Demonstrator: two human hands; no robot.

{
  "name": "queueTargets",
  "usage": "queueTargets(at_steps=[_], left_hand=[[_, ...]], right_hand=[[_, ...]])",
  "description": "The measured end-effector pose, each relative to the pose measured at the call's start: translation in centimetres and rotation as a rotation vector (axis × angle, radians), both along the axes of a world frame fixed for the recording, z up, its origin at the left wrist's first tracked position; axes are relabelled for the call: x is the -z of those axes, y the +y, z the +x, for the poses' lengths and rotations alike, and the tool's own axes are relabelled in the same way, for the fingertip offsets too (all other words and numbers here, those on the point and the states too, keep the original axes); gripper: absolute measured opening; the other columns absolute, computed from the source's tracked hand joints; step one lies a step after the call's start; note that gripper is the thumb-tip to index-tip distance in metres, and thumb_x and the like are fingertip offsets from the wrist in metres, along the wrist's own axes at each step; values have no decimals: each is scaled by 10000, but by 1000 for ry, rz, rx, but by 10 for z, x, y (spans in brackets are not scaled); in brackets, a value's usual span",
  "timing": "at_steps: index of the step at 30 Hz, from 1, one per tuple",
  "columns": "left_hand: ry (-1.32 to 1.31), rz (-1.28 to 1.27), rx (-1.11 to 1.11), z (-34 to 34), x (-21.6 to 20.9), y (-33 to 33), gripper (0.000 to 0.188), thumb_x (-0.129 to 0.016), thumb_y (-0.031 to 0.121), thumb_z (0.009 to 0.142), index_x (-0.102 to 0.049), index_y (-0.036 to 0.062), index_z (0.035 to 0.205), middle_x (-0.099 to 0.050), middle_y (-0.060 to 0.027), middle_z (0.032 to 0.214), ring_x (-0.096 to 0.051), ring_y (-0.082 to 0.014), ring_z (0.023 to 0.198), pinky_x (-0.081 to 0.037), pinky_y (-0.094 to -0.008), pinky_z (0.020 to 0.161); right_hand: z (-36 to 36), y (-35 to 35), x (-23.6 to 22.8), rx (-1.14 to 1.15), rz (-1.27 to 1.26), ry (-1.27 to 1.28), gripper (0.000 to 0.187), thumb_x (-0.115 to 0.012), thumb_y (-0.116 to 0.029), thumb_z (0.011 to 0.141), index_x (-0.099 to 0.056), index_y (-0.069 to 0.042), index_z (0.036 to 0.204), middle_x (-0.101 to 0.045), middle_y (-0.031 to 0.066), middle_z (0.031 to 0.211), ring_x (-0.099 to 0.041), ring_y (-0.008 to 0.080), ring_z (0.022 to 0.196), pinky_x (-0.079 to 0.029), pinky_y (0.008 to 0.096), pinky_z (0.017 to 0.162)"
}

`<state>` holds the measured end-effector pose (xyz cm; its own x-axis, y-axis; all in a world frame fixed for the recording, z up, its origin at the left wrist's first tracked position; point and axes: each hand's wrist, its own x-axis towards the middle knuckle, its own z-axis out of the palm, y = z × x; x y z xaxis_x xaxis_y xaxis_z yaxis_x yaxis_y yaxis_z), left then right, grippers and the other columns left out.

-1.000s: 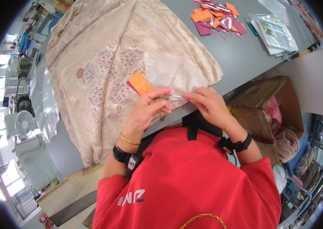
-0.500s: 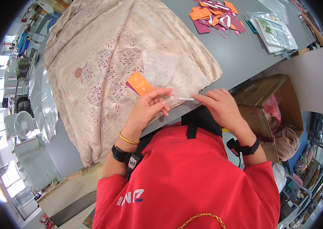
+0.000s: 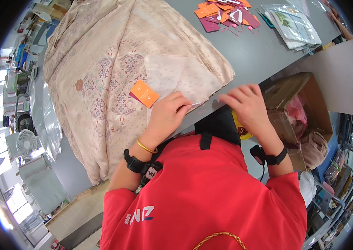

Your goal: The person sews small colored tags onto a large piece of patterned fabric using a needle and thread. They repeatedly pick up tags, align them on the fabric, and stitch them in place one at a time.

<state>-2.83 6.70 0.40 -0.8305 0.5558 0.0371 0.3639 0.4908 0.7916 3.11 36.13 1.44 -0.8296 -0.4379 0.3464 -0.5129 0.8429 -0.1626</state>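
The left hand [image 3: 168,111] bends over the cloth [image 3: 132,37], pinching a thin white strip [image 3: 196,103], its kind unclear; the right hand [image 3: 246,105] hovers half open, apparently empty, fingers blurred.

cloth [image 3: 118,75], tags [image 3: 226,16] on grey table [image 3: 260,58]

Your red shirt [image 3: 210,183] carries white lettering and a small white number on its left chest. The orange tag [image 3: 144,94] bears pale print, mostly too small to read, with a larger letter-like mark, and a dark character-like sign marks the pale label [image 3: 152,171] at your left wrist.
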Motion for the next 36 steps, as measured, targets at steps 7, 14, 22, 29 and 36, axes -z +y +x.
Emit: queueTargets(at_steps=[7, 14, 22, 29, 36], left_hand=[[-113, 13, -15, -6, 2, -4, 84, -742, 97, 983, -782, 27, 1004, -683, -94, 922, -672, -272, 791, -523, -375, 716], [-123, 74, 14, -8, 0, -6, 81, -756, 96, 978, -782, 25, 1007, -681, -83, 916, -664, -237, 789, -522, -363, 706], [-65, 50, 53, -5, -4, -1, 97, -747, 119, 977, -769, 32, 1016, -704, -82, 949, -687, -278, 865, -549, -376, 758], [77, -135, 62, 2, -26, -36, 77, -767, 81, 976, -765, 18, 1020, -670, -96, 911, -658, -226, 833, -521, -339, 748], [-328, 22, -58, 11, -12, -47, 125, -742, 127, 1032, -776, 21, 1089, -723, -60, 953, -655, -145, 866, -538, -309, 787]], right_hand=[[-19, -40, 12, 32, -485, -246, 163, -787, -197, 957, -719, -124, 1086, -656, 54, 1007, -662, 279, 1011, -454, 420, 951], [-13, -53, 19, 60, -603, -593, 111, -772, -116, 937, -683, -51, 953, -620, 76, 967, -621, 261, 899, -493, 369, 802], [-16, -61, 29, -108, -1425, -829, 156, -677, -100, 1034, -679, -29, 895, -712, 30, 1045, -561, 75, 860, -462, 254, 764], [-26, -62, 29, 36, -1383, -1050, 134, -708, -135, 1089, -762, -13, 1075, -728, -2, 968, -636, 55, 879, -504, 227, 771], [-18, -85, 34, -126, -1190, -865, 182, -673, -4, 1027, -711, -10, 1204, -745, 43, 1069, -753, 141, 1004, -563, 283, 895]])
